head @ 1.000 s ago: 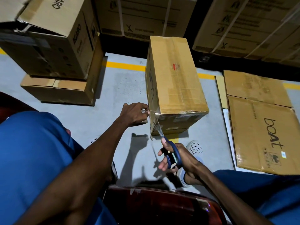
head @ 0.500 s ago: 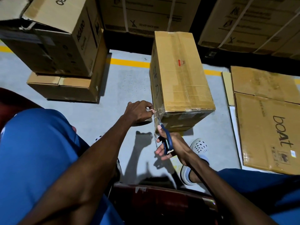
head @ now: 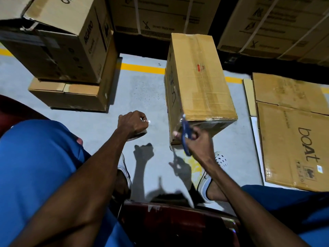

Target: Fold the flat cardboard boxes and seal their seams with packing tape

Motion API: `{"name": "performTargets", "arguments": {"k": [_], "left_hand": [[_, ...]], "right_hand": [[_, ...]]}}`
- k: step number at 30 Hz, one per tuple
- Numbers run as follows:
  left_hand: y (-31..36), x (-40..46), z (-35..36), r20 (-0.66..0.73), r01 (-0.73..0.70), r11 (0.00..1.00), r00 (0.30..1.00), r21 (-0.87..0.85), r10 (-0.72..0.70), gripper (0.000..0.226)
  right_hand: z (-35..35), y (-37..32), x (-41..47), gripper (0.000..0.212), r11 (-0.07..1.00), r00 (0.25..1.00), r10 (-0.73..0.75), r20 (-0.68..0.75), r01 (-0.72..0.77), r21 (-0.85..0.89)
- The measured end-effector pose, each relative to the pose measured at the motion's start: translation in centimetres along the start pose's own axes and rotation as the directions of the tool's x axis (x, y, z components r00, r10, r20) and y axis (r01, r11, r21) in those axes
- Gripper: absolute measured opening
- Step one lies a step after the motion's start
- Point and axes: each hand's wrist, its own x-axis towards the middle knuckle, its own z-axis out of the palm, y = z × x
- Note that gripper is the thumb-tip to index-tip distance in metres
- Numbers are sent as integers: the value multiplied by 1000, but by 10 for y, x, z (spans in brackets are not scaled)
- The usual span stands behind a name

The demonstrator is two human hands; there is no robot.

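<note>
On the grey floor (head: 146, 93) right in front of the knees sits the folded box (head: 199, 82), standing up with clear tape shining along its near edge. The right hand (head: 197, 141) is up against that near corner, fingers curled through blue-handled scissors (head: 186, 134) — blades hard to make out. The left hand (head: 132, 124) is off to the side, well apart from the box, gripping the tape roll (head: 138, 135) (mostly hidden under the fist). Flat cardboard sheets (head: 292, 136) lie on the right, and stacked cartons (head: 62, 56) sit on the left.
</note>
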Motion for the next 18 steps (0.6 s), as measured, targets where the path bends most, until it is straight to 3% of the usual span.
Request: {"name": "performTargets", "arguments": {"k": [1, 3, 7, 11, 14, 18], "left_hand": [[-3, -1, -1, 3, 17, 1000, 1000, -17, -17, 25], [-6, -2, 0, 6, 40, 998, 999, -46, -40, 24], [-5, -5, 6, 15, 46, 995, 999, -91, -45, 18], [-6, -4, 8, -3, 64, 991, 998, -119, -65, 16], [-6, -3, 10, -2, 69, 989, 998, -130, -69, 16], [-9, -3, 8, -11, 62, 988, 998, -141, -64, 15]], "right_hand": [[-4, 0, 12, 45, 992, 986, -119, -116, 113, -54], [-8, 2, 38, 45, 964, 941, -264, -213, 248, -102], [5, 10, 71, 38, 929, 920, -343, -192, 301, -217], [17, 22, 70, 37, 858, 853, -464, -239, 365, -363], [21, 31, 73, 50, 693, 774, -608, -175, 410, -593], [18, 36, 75, 69, 478, 738, -674, 0, 437, -762]]}}
